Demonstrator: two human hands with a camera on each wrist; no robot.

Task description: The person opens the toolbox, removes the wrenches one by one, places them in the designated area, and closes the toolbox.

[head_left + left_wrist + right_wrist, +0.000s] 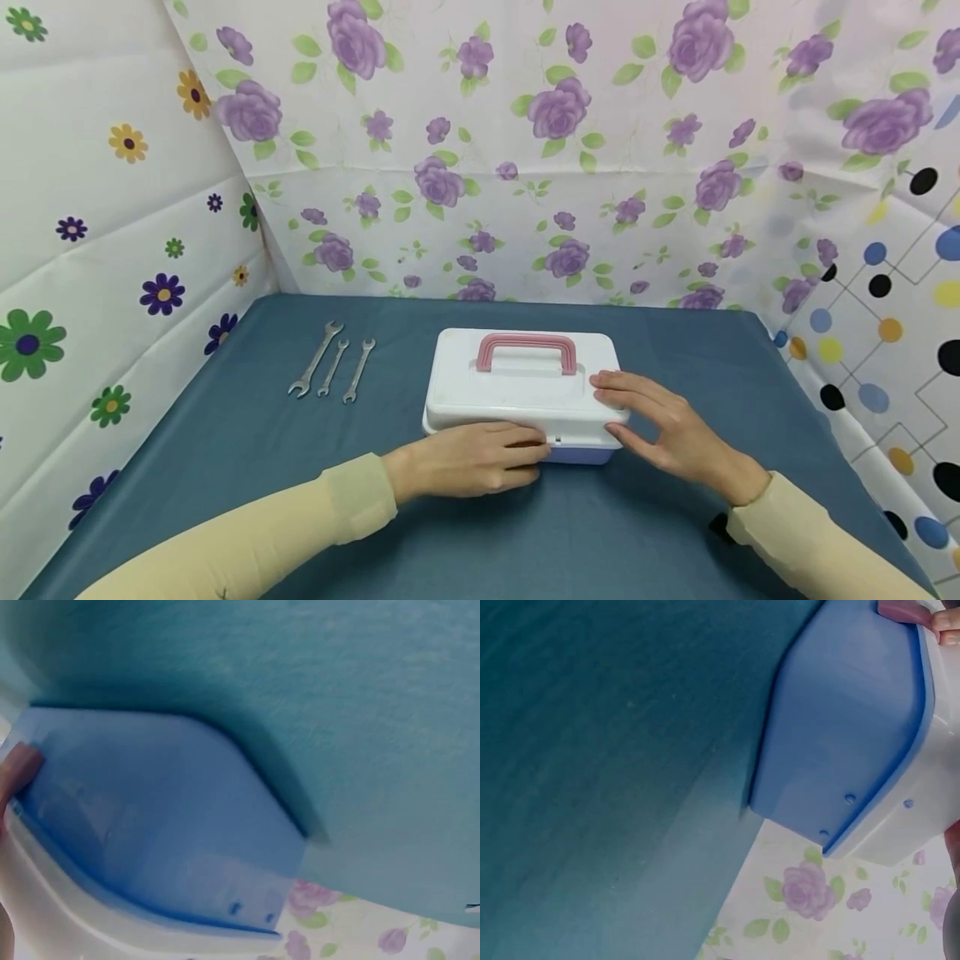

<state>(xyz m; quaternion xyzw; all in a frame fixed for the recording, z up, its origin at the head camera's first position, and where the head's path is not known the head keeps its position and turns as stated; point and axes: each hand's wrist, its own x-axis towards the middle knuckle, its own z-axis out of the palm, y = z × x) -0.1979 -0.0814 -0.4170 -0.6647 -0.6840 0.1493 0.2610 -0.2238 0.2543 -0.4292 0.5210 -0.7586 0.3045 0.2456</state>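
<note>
A white-lidded plastic toolbox (457, 375) with a blue base (165, 802) sits closed on the table, its pink carrying handle (527, 340) folded over the lid. At the front, my left hand (476, 458) has its fingers at the pink latch (906, 610), which it hides in the head view. My right hand (667, 425) rests on the right end of the lid, fingers extended over its top and thumb low by the front corner. To the left of the box lie three silver open-end wrenches: a large one (316, 360), a small one (333, 367) and another small one (359, 372).
A dark blue-green cloth (225, 467) covers the table. Behind it hangs a white curtain with purple roses (558, 108), with patterned sheets on the left (82, 275) and right (892, 333). A small black object (722, 528) shows beside the right cuff.
</note>
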